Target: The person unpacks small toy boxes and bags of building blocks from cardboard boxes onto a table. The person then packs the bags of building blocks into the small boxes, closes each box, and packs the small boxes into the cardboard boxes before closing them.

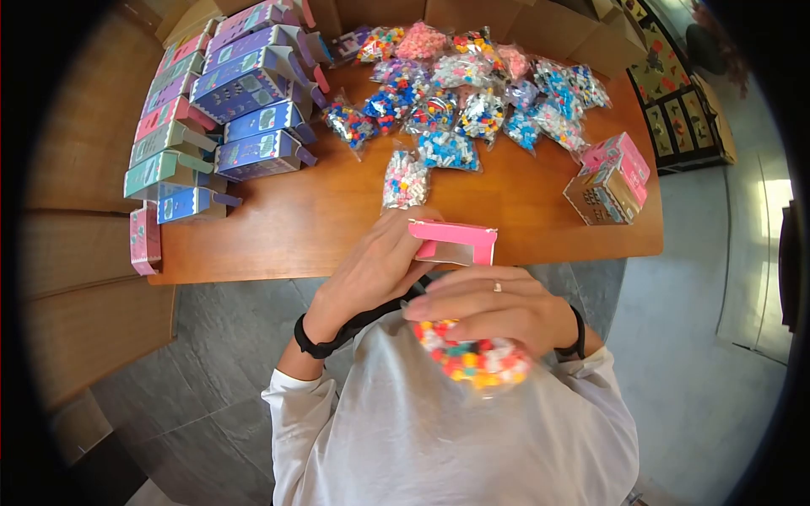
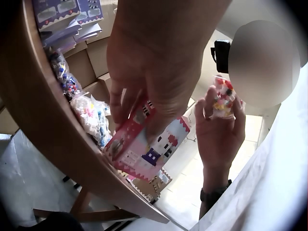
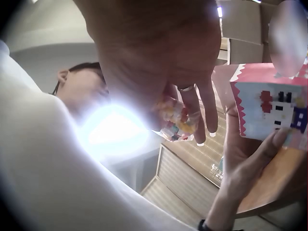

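Observation:
My left hand (image 1: 378,260) grips a small pink cardboard box (image 1: 456,229) above the table's near edge, its open end facing up toward the head view. In the left wrist view the box's printed side (image 2: 153,153) shows a pixel-style figure. My right hand (image 1: 506,308), with a ring on one finger, holds a clear bag of small red, yellow and white building bricks (image 1: 481,367) in front of the shirt. The right wrist view shows this bag (image 3: 177,119) between thumb and fingers, apart from the box. Just beyond the left hand lies a bag of pink and white bricks (image 1: 406,179).
Stacks of printed boxes (image 1: 249,93) stand at the table's left. Several bags of coloured bricks (image 1: 447,150) lie in a heap at the back, before cardboard walls (image 1: 540,29). A pink and brown box (image 1: 609,185) stands at the right of the wooden table (image 1: 337,228).

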Demonstrator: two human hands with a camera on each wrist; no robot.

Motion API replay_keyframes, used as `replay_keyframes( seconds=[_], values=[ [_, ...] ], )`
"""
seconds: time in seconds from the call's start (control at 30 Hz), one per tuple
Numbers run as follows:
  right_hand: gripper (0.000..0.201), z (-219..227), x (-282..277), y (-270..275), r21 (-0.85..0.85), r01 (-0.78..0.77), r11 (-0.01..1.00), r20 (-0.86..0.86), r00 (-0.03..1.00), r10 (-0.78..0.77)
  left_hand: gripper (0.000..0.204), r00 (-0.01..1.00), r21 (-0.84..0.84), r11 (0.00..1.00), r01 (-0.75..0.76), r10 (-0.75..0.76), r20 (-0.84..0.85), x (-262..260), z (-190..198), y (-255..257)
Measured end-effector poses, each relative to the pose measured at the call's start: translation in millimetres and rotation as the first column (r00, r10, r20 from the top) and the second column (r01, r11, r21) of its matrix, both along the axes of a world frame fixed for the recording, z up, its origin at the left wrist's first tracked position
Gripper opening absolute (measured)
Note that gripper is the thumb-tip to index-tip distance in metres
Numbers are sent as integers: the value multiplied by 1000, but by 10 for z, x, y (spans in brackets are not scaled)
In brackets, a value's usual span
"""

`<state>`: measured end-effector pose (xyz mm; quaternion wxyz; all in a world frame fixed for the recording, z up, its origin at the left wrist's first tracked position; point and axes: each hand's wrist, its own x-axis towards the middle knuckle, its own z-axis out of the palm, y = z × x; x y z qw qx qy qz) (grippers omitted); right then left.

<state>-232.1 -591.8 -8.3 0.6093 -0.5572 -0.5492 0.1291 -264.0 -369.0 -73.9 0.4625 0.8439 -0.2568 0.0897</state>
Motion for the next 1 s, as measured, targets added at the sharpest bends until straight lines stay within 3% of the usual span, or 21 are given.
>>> replay_keyframes(
  seconds=[0.07, 0.17, 0.23, 0.33, 0.4, 0.43, 0.47, 0.53, 0.57, 0.7, 0.8, 0.87, 0.93, 1.0],
  values=[
    [44, -96, 77, 79, 43, 95, 995, 340, 935, -104, 39, 996, 86, 995, 58, -52, -70, 4, 94, 50],
    [41, -127, 188, 84, 19, 156, 988, 392, 908, -151, 38, 978, 39, 996, 77, -67, -198, -2, 219, 85],
    [42, -109, 284, 69, 30, 268, 963, 496, 832, -247, 37, 985, 40, 998, 51, -44, -166, -25, 106, 109],
    [44, -100, 386, 26, -11, 299, 954, 544, 803, -245, 48, 985, 92, 995, 30, -14, -170, -44, -6, 95],
    [45, -99, 396, 0, 6, 320, 947, 544, 794, -272, 63, 997, -20, 997, -74, 74, 25, -84, -128, 68],
    [45, -64, 397, -22, 4, 335, 942, 530, 799, -286, 68, 996, 74, 994, -85, 82, 47, -94, -147, 104],
    [46, -38, 395, -35, 2, 346, 938, 513, 805, -298, 68, 996, 74, 994, -81, 77, 46, -110, -185, 94],
    [44, -18, 413, -112, -51, 369, 928, 517, 805, -291, 63, 978, -112, 982, -149, 130, -164, -164, -257, 90],
    [43, -10, 429, -143, -104, 388, 916, 522, 805, -282, 63, 976, -108, 981, -158, 139, -168, -177, -262, 89],
    [46, -2, 482, -172, -189, 509, 840, 594, 740, -315, 62, 986, -123, 979, -161, 154, -60, -160, -294, 24],
    [48, -116, 476, -175, -243, 502, 830, 518, 790, -327, 61, 983, -191, 965, -179, 170, -63, -182, -332, 1],
    [48, -111, 373, -87, -183, 488, 853, 375, 837, -399, 60, 980, -104, 975, -197, 197, -11, -181, -286, 12],
    [44, -137, 346, -48, -262, 467, 845, 312, 869, -383, 60, 979, -93, 976, -198, 201, 24, -153, -283, 14],
    [42, -152, 381, -40, -258, 552, 793, 495, 781, -382, 60, 977, -86, 976, -198, 204, 65, -140, -291, -6]
  ],
)
